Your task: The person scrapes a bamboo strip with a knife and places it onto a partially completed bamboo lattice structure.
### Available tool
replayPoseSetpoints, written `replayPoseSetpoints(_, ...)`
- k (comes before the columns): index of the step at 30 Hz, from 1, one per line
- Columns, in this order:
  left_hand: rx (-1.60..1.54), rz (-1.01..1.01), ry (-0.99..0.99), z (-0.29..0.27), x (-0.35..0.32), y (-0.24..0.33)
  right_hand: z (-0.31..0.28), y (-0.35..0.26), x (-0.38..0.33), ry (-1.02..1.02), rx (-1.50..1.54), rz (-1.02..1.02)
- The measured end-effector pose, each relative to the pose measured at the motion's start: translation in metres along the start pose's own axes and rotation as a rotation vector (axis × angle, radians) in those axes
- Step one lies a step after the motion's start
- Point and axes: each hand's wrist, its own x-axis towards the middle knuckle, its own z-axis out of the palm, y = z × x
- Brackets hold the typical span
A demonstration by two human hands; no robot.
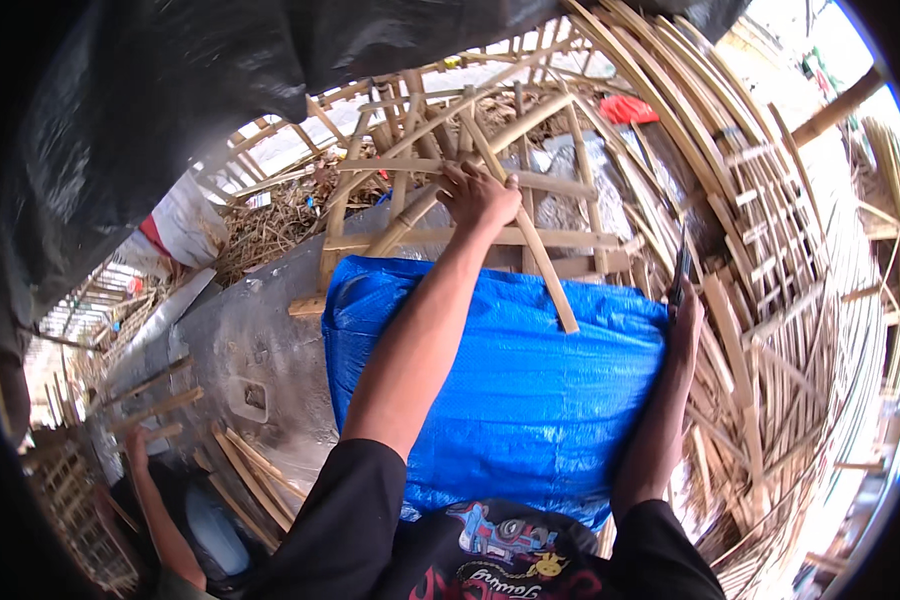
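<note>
Head view: left hand (478, 196) stretched forward, fingers curled down onto a bamboo lattice frame (450, 165) beyond the blue tarp (510, 370). Loose bamboo slat (525, 225) running diagonally from that hand toward the right. Right hand (683, 325) nearer the body, closed around a dark blade (680, 268).

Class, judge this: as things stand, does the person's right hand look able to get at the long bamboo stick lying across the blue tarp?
Probably yes. The right hand holds a dark blade beside the blue tarp, and nothing lies between it and the bamboo stick; the left hand grips the frame farther up.
</note>
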Motion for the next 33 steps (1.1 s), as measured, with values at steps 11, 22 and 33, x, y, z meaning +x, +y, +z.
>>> replayPoseSetpoints(11, -0.06, 0.13, -0.414, 0.02, 0.02, -0.007, -0.004, 0.002, 0.0, 0.053, 0.009, 0.003)
replayPoseSetpoints(22, -0.017, 0.311, -0.126, 0.009, 0.004, 0.004, -0.004, -0.002, 0.0, 0.031, 0.061, 0.04)
replayPoseSetpoints(33, -1.022, 0.238, 0.274, -0.122, -0.013, 0.039, -0.014, 0.027, 0.024, 0.043, 0.061, -0.011)
